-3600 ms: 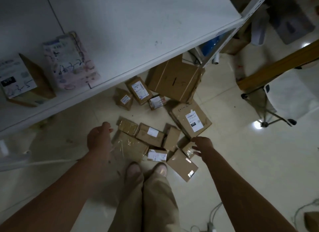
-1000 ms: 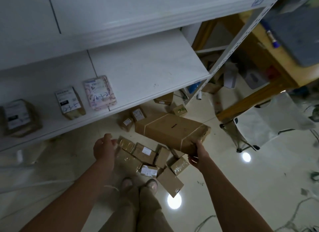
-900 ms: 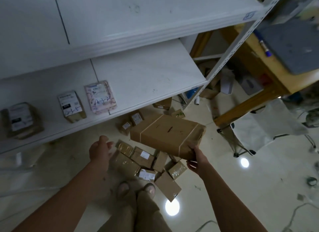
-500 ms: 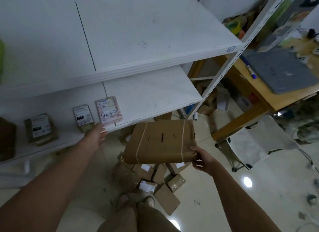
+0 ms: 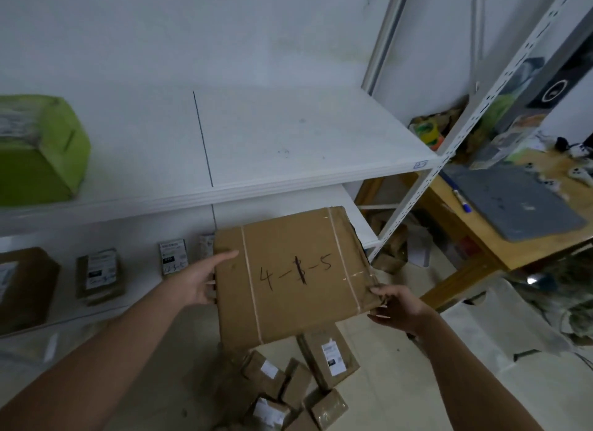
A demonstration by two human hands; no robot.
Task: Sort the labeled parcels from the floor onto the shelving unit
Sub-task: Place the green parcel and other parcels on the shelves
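From the head view, the big brown box (image 5: 295,273) is up in the air between both hands, in front of the white shelving unit (image 5: 288,161). It lies almost flat, tipped a little, with its wide top facing up. Black marker on top reads "4", then a scribbled-out sign, then "5". Two strips of clear tape run across it.

The left hand (image 5: 200,281) is on the left edge of the box. Its fingers (image 5: 224,258) lie open and flat along the top near the corner, so it is steadying the box more than squeezing it. The right hand (image 5: 396,307) is pinching the near right corner, thumb on top and the other fingers under; I cannot see those lower fingers well.

The long side of the box runs left to right, from one hand to the other. The shelves are straight ahead and a bit up. The upper shelf board is bare in the middle, with a green box (image 5: 40,151) far to the left. The lower shelf (image 5: 134,231) already has small labeled parcels (image 5: 173,256) standing on it, just behind the left hand.

I think the box goes forward next, far edge first. Both hands are equally near it.

More small parcels on the floor (image 5: 288,389) wait below.
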